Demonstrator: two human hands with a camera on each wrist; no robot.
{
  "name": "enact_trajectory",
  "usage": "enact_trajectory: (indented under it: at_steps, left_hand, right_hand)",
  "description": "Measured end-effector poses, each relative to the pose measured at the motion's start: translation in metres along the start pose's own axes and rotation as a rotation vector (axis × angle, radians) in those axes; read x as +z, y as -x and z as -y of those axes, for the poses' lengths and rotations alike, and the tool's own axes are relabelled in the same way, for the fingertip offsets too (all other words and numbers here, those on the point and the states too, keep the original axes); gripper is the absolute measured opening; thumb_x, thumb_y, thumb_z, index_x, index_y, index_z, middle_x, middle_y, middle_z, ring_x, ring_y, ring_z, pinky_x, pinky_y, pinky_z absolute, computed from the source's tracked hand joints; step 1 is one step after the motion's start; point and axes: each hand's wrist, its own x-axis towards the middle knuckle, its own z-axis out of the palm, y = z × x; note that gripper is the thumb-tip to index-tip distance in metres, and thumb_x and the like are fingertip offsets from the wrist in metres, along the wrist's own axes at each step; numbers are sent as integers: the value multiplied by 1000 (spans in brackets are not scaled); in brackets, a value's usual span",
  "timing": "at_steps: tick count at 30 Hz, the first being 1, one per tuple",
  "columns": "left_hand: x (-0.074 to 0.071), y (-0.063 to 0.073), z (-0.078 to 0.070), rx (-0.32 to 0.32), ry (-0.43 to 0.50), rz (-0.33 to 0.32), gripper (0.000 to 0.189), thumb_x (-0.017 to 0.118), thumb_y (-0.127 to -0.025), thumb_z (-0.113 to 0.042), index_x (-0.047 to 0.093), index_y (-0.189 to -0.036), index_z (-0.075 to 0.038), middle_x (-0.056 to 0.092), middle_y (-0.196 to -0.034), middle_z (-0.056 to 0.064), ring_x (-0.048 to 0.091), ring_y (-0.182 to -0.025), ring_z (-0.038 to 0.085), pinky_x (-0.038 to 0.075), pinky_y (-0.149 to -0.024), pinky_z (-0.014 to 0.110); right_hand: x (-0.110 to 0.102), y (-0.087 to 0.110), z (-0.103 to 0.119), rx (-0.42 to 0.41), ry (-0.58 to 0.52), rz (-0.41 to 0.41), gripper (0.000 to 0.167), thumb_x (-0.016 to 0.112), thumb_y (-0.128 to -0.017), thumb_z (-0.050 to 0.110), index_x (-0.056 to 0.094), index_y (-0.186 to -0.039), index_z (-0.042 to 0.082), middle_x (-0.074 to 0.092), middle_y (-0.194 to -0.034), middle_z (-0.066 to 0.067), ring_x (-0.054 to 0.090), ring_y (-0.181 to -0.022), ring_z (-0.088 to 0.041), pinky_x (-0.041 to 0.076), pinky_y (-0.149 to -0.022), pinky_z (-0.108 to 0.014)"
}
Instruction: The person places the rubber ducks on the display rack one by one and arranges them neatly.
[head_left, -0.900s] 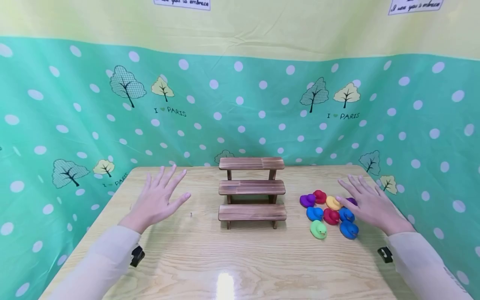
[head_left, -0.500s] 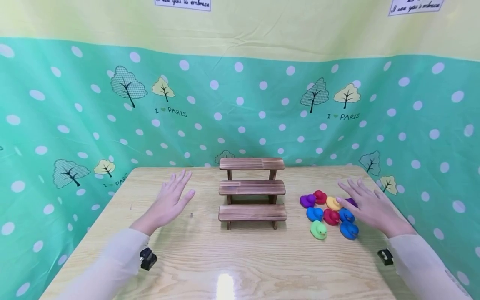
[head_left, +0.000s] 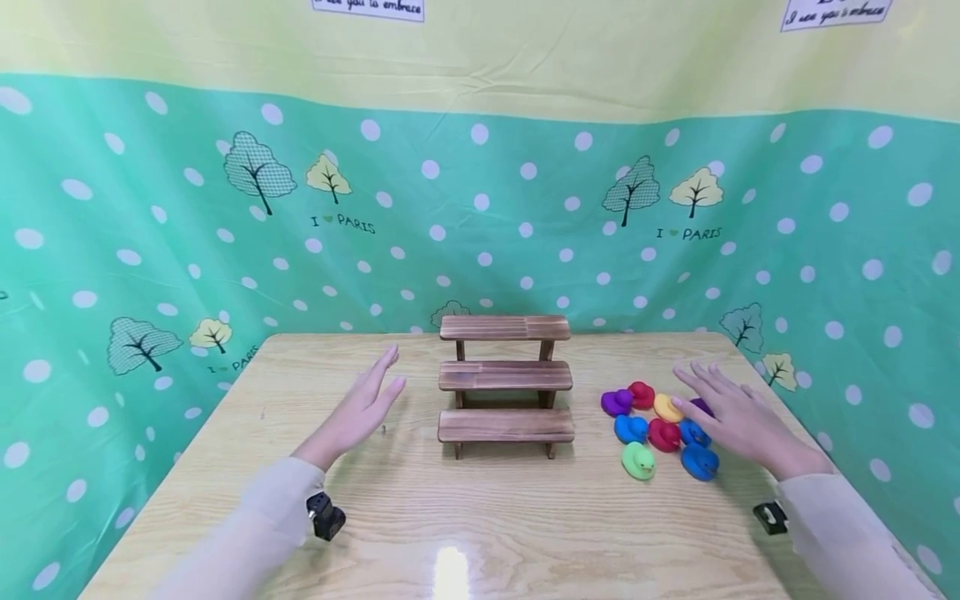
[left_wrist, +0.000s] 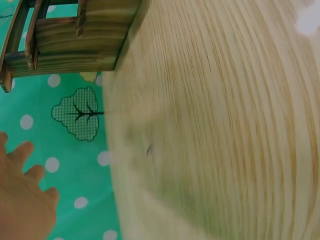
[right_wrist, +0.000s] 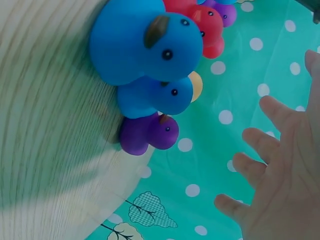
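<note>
Head view: I've got a 3-tier wooden stand (head_left: 505, 376) toward the back of the desk (head_left: 562, 521), dotted green cloth (head_left: 498, 167) behind it. To the right of the stand, 9 toy ducks (head_left: 664, 435) in a loose cluster: 3 blue, 2 red, 2 purple, 1 yellow, 1 green. Green duck (head_left: 638, 461) sits at the near side. Left hand (head_left: 356, 417) hovers left of the stand, the stand being its nearest thing; fingers straight, gripping nothing. Right hand (head_left: 738, 423) is right of the stand, past most of the cluster, covering part of the right purple duck (head_left: 702, 407); fingers extended and spread, holding nothing. Pale sleeves (head_left: 258, 508) on both arms, black wrist cameras (head_left: 326, 517) under the cuffs.

Left wrist view: I see the stand from its side and underneath. Left hand is below the stand here, apart from it, finger ends separated, nothing gripped. Small dark mark (left_wrist: 149, 149) on the desk.

Right wrist view: close on the ducks right of the stand. 2 blue up front, a purple beside them, red and purple beyond, yellow peeking out. Right hand is apart from them, fingers spread, nothing in them.
</note>
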Motion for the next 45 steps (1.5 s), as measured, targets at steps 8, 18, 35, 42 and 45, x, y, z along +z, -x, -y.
enact_trajectory:
  at_steps: [8, 18, 35, 42, 45]
  left_hand:
    - [16, -6, 0, -16, 191, -34, 58, 39, -109, -41, 24, -160, -19, 45, -151, 16, 44, -136, 39, 34, -113, 58]
    - [40, -14, -4, -23, 297, -20, 51, 47, -107, -39, 38, -154, -21, 56, -139, 17, 53, -128, 34, 41, -111, 50]
    - [62, -23, -14, -20, 440, -9, 53, 48, -108, -27, 33, -157, -13, 47, -145, 23, 47, -133, 37, 37, -113, 53]
    - [68, -24, -16, -10, 588, 9, 53, 42, -109, -20, 27, -158, -8, 41, -146, 31, 45, -132, 45, 35, -115, 53]
    - [69, -24, -16, -23, 604, 11, 53, 42, -109, -21, 26, -158, -9, 41, -145, 31, 44, -133, 44, 34, -116, 52]
  right_hand:
    - [-2, 1, 7, 3, -52, 13, 71, 47, -103, 53, 38, -154, 6, 27, -156, -31, 22, -141, -55, 17, -106, -80]
    - [-1, 5, 13, -39, -159, -15, 67, 54, -102, 47, 44, -148, 0, 41, -149, -30, 33, -136, -53, 31, -104, -75]
    - [5, 8, 25, -97, -188, -47, 50, 60, -102, 35, 56, -138, 2, 58, -133, -21, 54, -121, -43, 48, -96, -65]
    - [6, 10, 30, -138, -220, -41, 40, 65, -99, 24, 61, -132, 2, 63, -125, -18, 65, -102, -28, 59, -84, -50]
    - [6, 10, 31, -152, -207, -41, 36, 67, -98, 23, 64, -128, 3, 65, -121, -15, 66, -96, -22, 60, -82, -47]
